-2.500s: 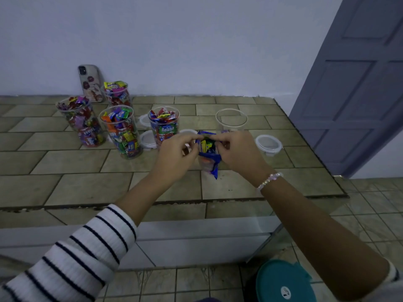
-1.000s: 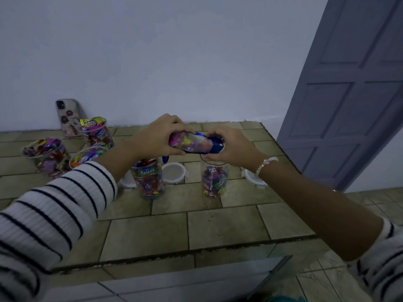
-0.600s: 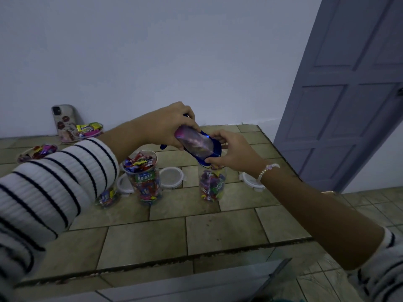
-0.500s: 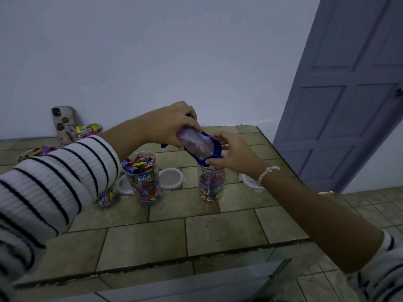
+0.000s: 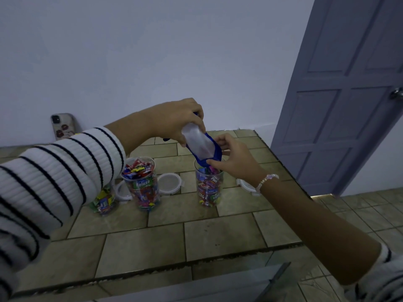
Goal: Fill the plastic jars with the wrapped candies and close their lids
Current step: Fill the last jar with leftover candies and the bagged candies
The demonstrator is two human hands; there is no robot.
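Observation:
A blue candy bag (image 5: 199, 144) with a clear window hangs tilted, mouth down, over an open plastic jar (image 5: 209, 188) full of wrapped candies. My left hand (image 5: 176, 120) grips the bag's upper end. My right hand (image 5: 232, 159) pinches the bag's lower edge at the jar's rim. The bag's window looks pale and empty. To the left stand a full open jar labelled Relaxa (image 5: 141, 184) and another jar (image 5: 104, 201), partly hidden behind my striped sleeve.
Loose lids lie on the tiled counter: one (image 5: 169, 183) between the jars, one (image 5: 123, 191) left of the Relaxa jar, one (image 5: 247, 186) behind my right wrist. A phone (image 5: 63, 126) leans on the wall. A door (image 5: 349, 90) stands right; the counter edge runs close.
The bag was tipped from level to steeply mouth-down over the jar. Its window went from showing coloured candies to pale, and the jar's candy level rose.

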